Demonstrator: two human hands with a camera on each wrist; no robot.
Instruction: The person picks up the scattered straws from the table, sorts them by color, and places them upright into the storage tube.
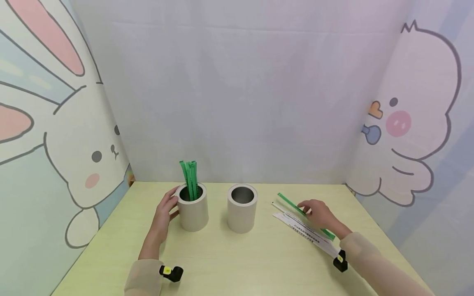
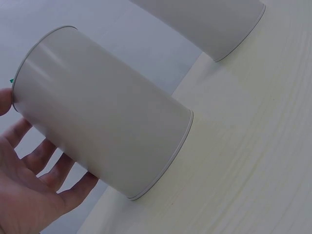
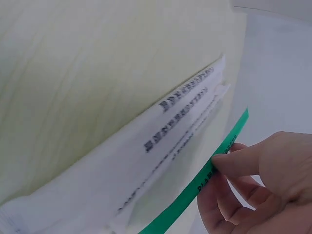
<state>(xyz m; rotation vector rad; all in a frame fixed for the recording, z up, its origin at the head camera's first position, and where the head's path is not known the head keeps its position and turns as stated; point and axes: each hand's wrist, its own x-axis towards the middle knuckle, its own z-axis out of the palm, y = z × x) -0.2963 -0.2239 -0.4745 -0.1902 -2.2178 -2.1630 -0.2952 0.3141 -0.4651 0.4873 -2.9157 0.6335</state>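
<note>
My left hand point(image 1: 163, 213) rests its spread, lightly bent fingers against the left side of a pale grey cylindrical cup point(image 1: 194, 216), near its rim. Several slim green wrapped straws point(image 1: 191, 176) stand upright in that cup. On the right, my right hand point(image 3: 263, 180) pinches a green wrapped straw point(image 3: 183, 200) with dark print between thumb and fingers. The same straw slants under the hand in the head view. Beside it, white printed wrapped straws point(image 1: 301, 228) lie on the table in a loose slanted bundle. In the left wrist view, the cup point(image 2: 102, 112) hides the left fingertips.
A second pale grey cup point(image 1: 241, 213) stands upright between the hands, with its dark inside showing. The light wooden table point(image 1: 222, 263) ends at a pale curtain point(image 1: 237, 102). Cartoon-printed cloth hangs at both sides.
</note>
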